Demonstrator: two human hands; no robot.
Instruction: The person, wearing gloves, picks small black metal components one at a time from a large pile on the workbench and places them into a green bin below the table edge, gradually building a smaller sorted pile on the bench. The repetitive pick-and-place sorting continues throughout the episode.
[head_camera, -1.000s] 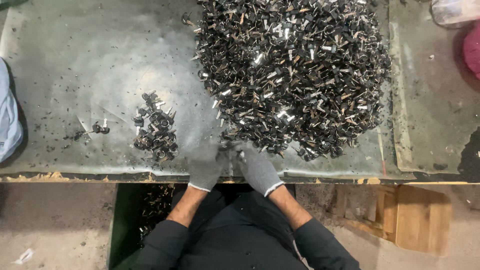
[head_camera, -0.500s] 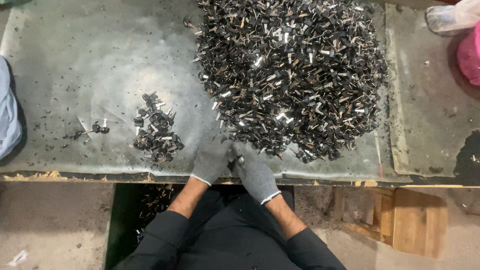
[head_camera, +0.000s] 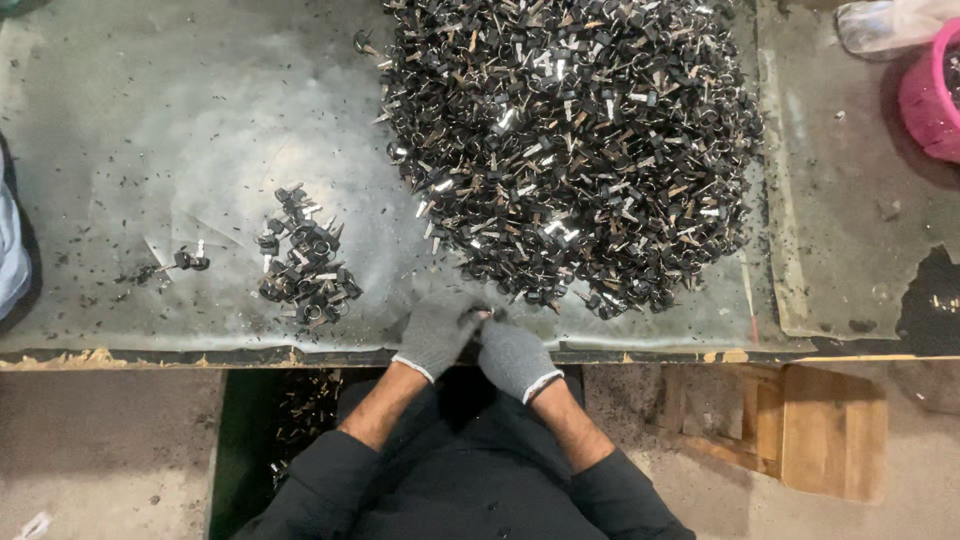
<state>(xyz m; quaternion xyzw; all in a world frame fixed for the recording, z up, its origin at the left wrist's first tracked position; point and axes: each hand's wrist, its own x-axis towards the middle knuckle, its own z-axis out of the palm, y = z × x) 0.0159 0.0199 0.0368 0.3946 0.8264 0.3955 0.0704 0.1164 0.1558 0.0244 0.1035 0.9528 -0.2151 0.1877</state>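
Both my hands wear grey knit gloves and meet at the near edge of the grey table (head_camera: 150, 110). My left hand (head_camera: 436, 332) and my right hand (head_camera: 510, 356) are closed together around a small dark metal part (head_camera: 484, 314) pinched between their fingertips. Just beyond them lies a large heap of small black and silver metal parts (head_camera: 570, 140). A small pile of the same parts (head_camera: 305, 262) lies to the left of my hands. A couple of single parts (head_camera: 186, 260) lie farther left.
A pink bucket (head_camera: 932, 92) stands at the right edge of the table, with a clear plastic bag (head_camera: 890, 22) behind it. A wooden block (head_camera: 825, 430) sits on the floor at lower right. A pale blue cloth (head_camera: 10, 250) shows at the far left.
My hands have come up from below the table edge onto the table top and closed together on a small part near the big heap.
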